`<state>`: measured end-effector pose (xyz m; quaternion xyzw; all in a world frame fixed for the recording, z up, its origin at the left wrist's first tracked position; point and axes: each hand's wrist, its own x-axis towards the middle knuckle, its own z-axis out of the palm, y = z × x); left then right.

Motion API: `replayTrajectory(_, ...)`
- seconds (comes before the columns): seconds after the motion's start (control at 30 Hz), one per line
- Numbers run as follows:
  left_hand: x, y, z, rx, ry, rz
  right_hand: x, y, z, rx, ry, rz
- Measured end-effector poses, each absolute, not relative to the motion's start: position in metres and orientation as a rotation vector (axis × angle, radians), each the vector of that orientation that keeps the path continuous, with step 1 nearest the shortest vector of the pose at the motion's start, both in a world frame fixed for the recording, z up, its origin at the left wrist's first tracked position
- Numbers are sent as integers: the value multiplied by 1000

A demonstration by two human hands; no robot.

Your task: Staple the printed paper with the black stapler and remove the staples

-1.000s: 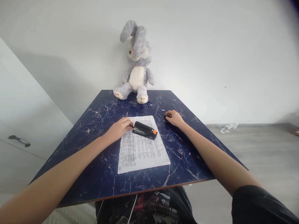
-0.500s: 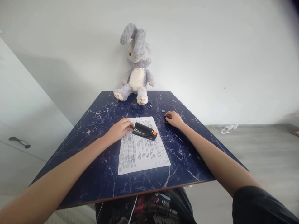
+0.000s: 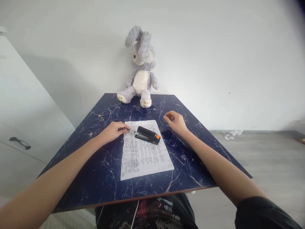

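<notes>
A black stapler (image 3: 148, 135) with an orange label lies on a printed sheet of paper (image 3: 147, 163). Its metal slide (image 3: 132, 131) sticks out to the left from the body. My left hand (image 3: 113, 130) pinches the end of this slide between thumb and fingers, over the sheet's upper left edge. To the right of the paper, my right hand (image 3: 175, 121) is closed in a pinch just above the tabletop. Whatever lies between its fingertips is too small or hidden to make out.
The blue marbled table (image 3: 95, 178) carries a grey plush rabbit (image 3: 141, 81) at its back edge, leaning on the wall. A white cabinet (image 3: 26, 105) with a dark handle stands left. On the floor at right lies a clear plastic item (image 3: 233, 134).
My left hand has moved left, drawing the slide further out of the stapler. My right hand has shifted slightly up and left, and the small grey strip near it no longer shows.
</notes>
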<state>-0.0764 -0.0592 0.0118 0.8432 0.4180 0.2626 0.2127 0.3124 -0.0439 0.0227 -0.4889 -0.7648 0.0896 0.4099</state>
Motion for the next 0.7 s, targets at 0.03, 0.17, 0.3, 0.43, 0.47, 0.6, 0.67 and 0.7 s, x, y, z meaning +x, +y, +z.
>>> replayTrajectory(0.03,-76,-60,12,2317,1156,740,303,-54,28,-1096,-2007,335)
replayTrajectory(0.17,-62,-67,12,2309,1100,734,263,-90,36,-713,-2417,606)
replayTrajectory(0.3,-38,-75,12,2444,956,744,240,-102,29,-720,-2479,543)
replayTrajectory(0.43,-19,-79,9,2592,952,735,233,-102,26,-612,-2473,571)
replayTrajectory(0.47,-17,-79,8,2612,972,729,232,-102,26,-584,-2473,581)
replayTrajectory(0.6,-19,-77,7,2594,1007,694,230,-104,30,-572,-2496,583)
replayTrajectory(0.67,-26,-75,7,2568,1006,679,232,-104,31,-585,-2532,606)
replayTrajectory(0.7,-29,-74,7,2566,1013,675,234,-104,31,-592,-2553,620)
